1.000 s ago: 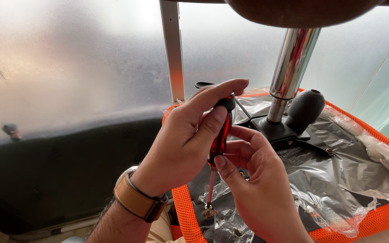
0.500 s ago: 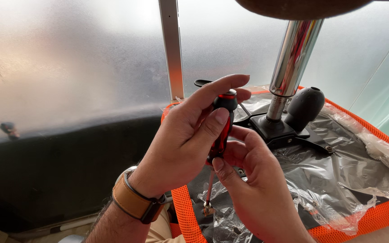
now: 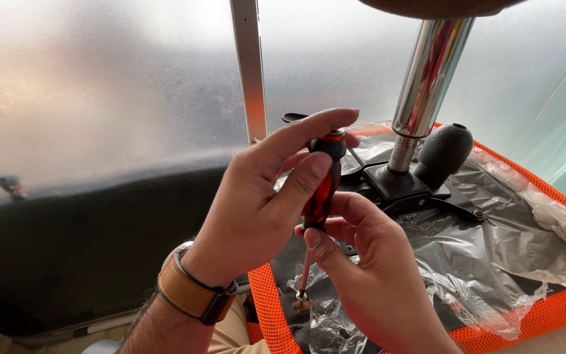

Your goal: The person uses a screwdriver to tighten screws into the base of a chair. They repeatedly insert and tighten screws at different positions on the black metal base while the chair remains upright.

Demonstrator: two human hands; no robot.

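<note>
Frosted window backdrop | my left hand (image 3: 257,203) pinches red-black plastic-handled screwdriver (image 3: 321,190), shaft near-vertical, tip down | right hand (image 3: 368,275) grips shaft, nearer tip.

Screwdriver (image 3: 322,190) handle partly hidden by left hand (image 3: 257,210), chrome column (image 3: 430,72) top cut off, right hand (image 3: 375,282) wrist out of frame

Two bare hands, no sleeves or gloves. The left hand (image 3: 257,210) has a tan leather watch strap (image 3: 188,295) with a dark buckle at its wrist, toward seven o'clock. The right hand (image 3: 368,275) wears nothing.
</note>
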